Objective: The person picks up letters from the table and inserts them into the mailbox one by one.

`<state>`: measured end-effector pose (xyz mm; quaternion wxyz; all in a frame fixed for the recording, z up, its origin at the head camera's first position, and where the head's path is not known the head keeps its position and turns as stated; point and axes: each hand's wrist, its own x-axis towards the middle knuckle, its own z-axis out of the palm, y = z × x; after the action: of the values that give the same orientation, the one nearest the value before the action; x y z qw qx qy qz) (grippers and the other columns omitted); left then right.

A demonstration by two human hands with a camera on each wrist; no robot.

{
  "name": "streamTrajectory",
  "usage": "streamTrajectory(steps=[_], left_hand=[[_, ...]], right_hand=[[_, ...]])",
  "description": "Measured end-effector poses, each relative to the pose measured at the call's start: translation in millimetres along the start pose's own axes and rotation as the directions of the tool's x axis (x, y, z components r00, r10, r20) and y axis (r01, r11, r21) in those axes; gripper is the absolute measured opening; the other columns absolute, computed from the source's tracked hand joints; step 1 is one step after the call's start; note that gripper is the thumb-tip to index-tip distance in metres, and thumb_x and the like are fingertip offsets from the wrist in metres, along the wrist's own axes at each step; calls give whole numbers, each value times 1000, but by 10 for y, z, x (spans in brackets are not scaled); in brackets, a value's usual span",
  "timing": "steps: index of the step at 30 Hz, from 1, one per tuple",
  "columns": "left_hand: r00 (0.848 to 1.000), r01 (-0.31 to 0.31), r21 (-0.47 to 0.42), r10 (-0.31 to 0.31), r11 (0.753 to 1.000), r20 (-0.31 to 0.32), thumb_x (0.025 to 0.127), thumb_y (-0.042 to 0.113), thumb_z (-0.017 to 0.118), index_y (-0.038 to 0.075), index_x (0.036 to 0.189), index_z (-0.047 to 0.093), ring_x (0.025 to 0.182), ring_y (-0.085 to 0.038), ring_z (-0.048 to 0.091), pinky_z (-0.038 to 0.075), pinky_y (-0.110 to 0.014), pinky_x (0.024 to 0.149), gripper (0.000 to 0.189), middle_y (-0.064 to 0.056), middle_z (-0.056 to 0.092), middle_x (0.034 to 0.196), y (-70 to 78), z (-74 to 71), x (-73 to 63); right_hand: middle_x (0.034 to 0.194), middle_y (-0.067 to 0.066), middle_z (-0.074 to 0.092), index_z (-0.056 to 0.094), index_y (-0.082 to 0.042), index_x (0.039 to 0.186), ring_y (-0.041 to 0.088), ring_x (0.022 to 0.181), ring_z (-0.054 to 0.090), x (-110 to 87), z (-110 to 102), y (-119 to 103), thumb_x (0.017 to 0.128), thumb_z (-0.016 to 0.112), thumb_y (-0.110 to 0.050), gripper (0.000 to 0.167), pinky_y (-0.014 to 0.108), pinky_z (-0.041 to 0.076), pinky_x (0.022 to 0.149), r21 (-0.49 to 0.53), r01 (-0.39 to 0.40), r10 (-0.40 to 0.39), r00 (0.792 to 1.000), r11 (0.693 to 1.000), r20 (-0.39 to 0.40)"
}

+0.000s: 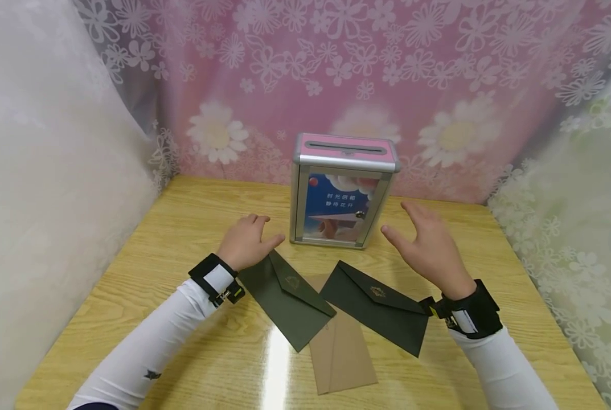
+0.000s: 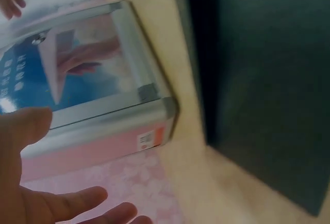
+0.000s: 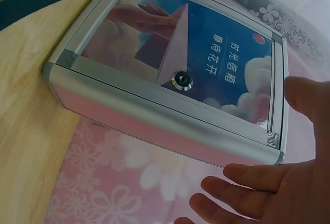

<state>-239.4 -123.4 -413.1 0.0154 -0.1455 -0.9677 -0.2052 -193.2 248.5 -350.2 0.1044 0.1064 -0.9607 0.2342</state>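
Observation:
A pink and silver letter box [image 1: 343, 193] stands upright at the back of the table, with a slot in its top and a round lock on its picture door. To its left is my left hand [image 1: 246, 242], fingers apart and holding nothing, above the far end of a dark green envelope [image 1: 295, 302]. My right hand [image 1: 430, 247] hovers at the box's right side, thumb and fingers spread, with a gap to the box in the head view. A second dark green envelope [image 1: 374, 307] lies right of the first. Both partly cover a brown envelope [image 1: 343, 353].
The wooden table [image 1: 146, 239] has a pink flowered curtain [image 1: 285, 68] behind it. Pale curtains hang at the left [image 1: 54, 142] and right [image 1: 582, 228] sides. A bright light reflection lies on the tabletop near the brown envelope.

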Motion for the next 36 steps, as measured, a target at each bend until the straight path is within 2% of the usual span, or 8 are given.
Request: streamTrajectory(steps=[7,10,17,24,31,36], left_hand=[[991,-2,67,-8,998,137,95,55,61,5,147,49,120,-40,58,50,-55,94,73,-21,55,137,-16,214,-100],[985,5,77,-18,997,170,93,56,65,7,148,48,122,-40,56,49,-56,95,75,-20,53,138,-10,294,-122],[982,-23,139,-3,990,187,87,66,65,14,150,47,131,-38,48,44,-59,100,83,-18,50,144,-2,497,-158],[987,-41,193,9,980,163,78,70,72,15,145,51,122,-35,49,45,-55,91,90,-16,52,130,18,602,-136],[980,30,128,-55,991,189,65,63,87,15,145,52,119,-34,46,41,-57,95,99,-16,50,128,3,613,-32],[974,86,103,-105,991,202,56,60,93,16,143,54,117,-34,43,39,-55,94,105,-16,47,126,-19,592,29]], right_hand=[[157,29,33,30,1,156,52,144,30,-106,140,30,95,58,-61,92,68,27,112,-54,35,-30,996,998,83],[158,28,31,29,2,156,52,144,30,-132,197,31,94,58,-62,94,68,26,112,-63,47,-40,993,997,108],[160,27,29,29,1,156,51,145,28,-185,323,52,94,57,-64,95,69,23,113,-68,43,-33,989,997,143],[159,27,31,30,2,156,51,143,29,-234,404,75,94,57,-63,93,69,25,112,-65,39,-29,990,997,139],[158,28,33,32,2,155,50,143,30,-249,429,95,97,59,-57,87,68,25,112,-76,61,-50,990,995,130],[158,27,33,32,0,155,50,143,30,-236,447,102,97,59,-56,85,68,25,112,-78,63,-53,990,995,128]])
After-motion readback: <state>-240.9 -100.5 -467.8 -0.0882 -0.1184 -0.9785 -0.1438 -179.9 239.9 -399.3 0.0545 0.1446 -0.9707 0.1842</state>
